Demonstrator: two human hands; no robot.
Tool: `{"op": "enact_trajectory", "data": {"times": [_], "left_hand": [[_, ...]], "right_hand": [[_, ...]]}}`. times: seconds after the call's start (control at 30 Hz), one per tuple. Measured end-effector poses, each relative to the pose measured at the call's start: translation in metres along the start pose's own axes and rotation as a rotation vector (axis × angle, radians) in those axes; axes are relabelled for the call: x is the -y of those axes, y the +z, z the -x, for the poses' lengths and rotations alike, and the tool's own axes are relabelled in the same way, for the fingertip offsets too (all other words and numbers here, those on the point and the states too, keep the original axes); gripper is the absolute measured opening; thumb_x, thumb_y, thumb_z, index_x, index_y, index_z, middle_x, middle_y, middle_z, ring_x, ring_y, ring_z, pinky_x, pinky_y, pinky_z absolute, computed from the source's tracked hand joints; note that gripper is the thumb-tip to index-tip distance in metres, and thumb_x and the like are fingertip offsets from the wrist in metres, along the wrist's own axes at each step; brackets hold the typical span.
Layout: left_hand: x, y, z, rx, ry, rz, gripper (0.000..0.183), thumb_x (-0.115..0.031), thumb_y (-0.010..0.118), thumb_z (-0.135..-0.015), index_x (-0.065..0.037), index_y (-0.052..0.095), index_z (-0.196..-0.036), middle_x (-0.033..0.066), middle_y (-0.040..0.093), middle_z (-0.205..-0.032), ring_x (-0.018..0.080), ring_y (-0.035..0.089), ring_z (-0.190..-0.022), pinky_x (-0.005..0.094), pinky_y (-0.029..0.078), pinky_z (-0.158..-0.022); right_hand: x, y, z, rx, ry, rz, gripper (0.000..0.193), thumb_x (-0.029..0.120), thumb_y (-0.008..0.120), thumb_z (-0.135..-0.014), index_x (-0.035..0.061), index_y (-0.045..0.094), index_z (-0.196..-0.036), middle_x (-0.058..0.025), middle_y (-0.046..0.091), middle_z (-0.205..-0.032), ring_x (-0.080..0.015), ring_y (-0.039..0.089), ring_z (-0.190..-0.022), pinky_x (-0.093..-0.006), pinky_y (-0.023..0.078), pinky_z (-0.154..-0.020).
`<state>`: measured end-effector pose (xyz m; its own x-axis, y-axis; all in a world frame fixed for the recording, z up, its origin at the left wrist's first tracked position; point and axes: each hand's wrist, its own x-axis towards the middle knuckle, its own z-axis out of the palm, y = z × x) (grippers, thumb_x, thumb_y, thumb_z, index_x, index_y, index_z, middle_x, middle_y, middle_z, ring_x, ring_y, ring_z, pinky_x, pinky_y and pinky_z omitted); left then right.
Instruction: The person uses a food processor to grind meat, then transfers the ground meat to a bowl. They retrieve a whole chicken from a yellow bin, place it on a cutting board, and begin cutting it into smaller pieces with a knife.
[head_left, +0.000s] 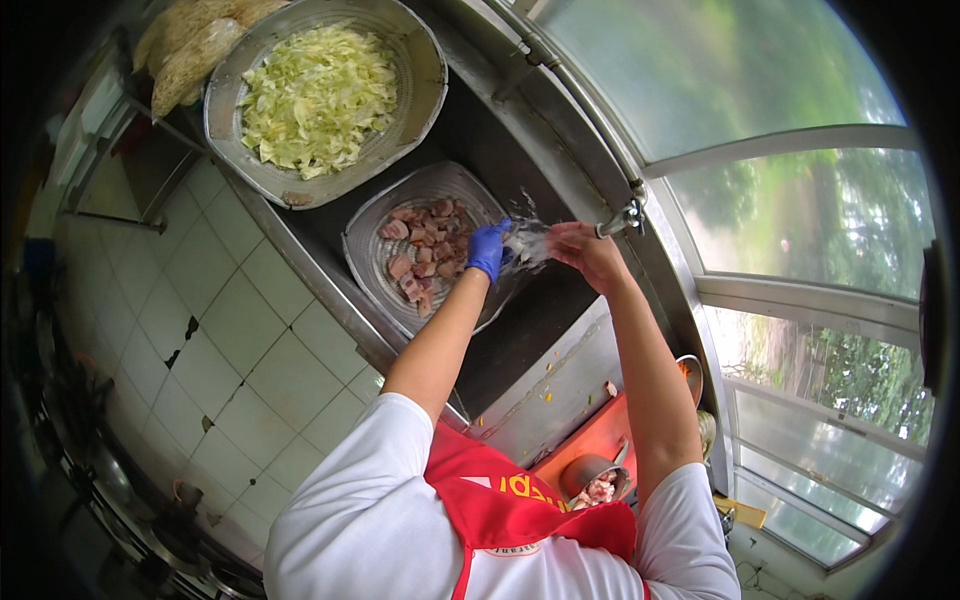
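My left hand (488, 250), in a blue glove, is curled over the right rim of a round metal basin (370, 232) that holds several pink raw meat chunks (428, 252). My bare right hand (585, 250) is right beside it, just under the tap (630, 214). Water splashes between the two hands around a pale wet piece (525, 245). The gloved fingers close on that piece. Splash blurs the right hand's fingers, so its grip is unclear. Both hands are above the dark sink (520, 330).
A large metal bowl of shredded cabbage (318, 95) sits at the sink's far end. Near my right elbow are a red cutting board (600, 435) and a small metal pot with meat (595, 482). There are windows on the right and a white tiled floor (230, 320) on the left.
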<state>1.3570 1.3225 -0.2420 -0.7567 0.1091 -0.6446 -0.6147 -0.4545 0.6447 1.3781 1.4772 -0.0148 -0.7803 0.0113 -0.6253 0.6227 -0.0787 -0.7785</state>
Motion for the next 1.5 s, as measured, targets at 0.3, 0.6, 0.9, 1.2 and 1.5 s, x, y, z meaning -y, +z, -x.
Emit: {"op": "enact_trajectory", "data": {"times": [0.3,0.6,0.9,1.2,1.5], "left_hand": [[0.006,0.005,0.032,0.37,-0.284,0.198,0.031,-0.026,0.061,-0.101,-0.011,0.068,-0.128,0.0087,0.075,-0.109,0.0228,0.071,-0.098,0.0404,0.06,-0.087],[-0.002,0.017,0.059,0.224,0.518,-0.896,0.032,-0.027,0.074,-0.087,-0.002,0.078,-0.107,0.0224,0.075,-0.106,0.0368,0.075,-0.096,0.0457,0.055,-0.084],[0.017,0.047,0.185,0.407,0.862,-0.867,0.027,-0.017,0.084,-0.083,-0.005,0.081,-0.106,0.0151,0.07,-0.091,0.0336,0.066,-0.088,0.0423,0.05,-0.085],[0.065,0.218,0.213,0.939,0.817,-0.812,0.027,-0.01,0.083,-0.085,-0.006,0.08,-0.111,0.0128,0.069,-0.099,0.0241,0.07,-0.085,0.0345,0.056,-0.077],[0.134,0.26,0.176,0.933,1.009,-1.114,0.036,-0.018,0.086,-0.081,-0.003,0.078,-0.113,0.0164,0.071,-0.107,0.0325,0.071,-0.095,0.0406,0.056,-0.088]], "right_hand": [[-0.014,-0.003,0.016,-0.029,-0.034,-0.08,0.028,0.006,0.064,-0.098,-0.0006,0.064,-0.126,-0.0113,0.07,-0.12,-0.0227,0.069,-0.107,-0.037,0.057,-0.099],[-0.042,-0.012,0.064,-0.312,-0.116,0.378,0.025,0.015,0.065,-0.1,0.0017,0.076,-0.119,-0.0059,0.077,-0.106,-0.0149,0.066,-0.099,-0.0302,0.05,-0.095],[-0.185,-0.01,0.242,-0.429,-0.433,0.765,0.06,-0.011,0.055,-0.082,0.0055,0.056,-0.139,-0.027,0.046,-0.146,-0.0447,0.048,-0.136,-0.0459,0.046,-0.109],[-0.239,0.038,0.357,-0.734,-0.341,0.569,0.036,-0.004,0.061,-0.086,0.0001,0.062,-0.122,-0.0227,0.054,-0.134,-0.0427,0.062,-0.117,-0.0489,0.05,-0.102],[-0.282,0.022,0.475,-1.141,-0.123,0.906,0.032,0.017,0.073,-0.087,0.0064,0.065,-0.116,-0.0136,0.062,-0.113,-0.0354,0.058,-0.109,-0.0504,0.042,-0.101]]}}
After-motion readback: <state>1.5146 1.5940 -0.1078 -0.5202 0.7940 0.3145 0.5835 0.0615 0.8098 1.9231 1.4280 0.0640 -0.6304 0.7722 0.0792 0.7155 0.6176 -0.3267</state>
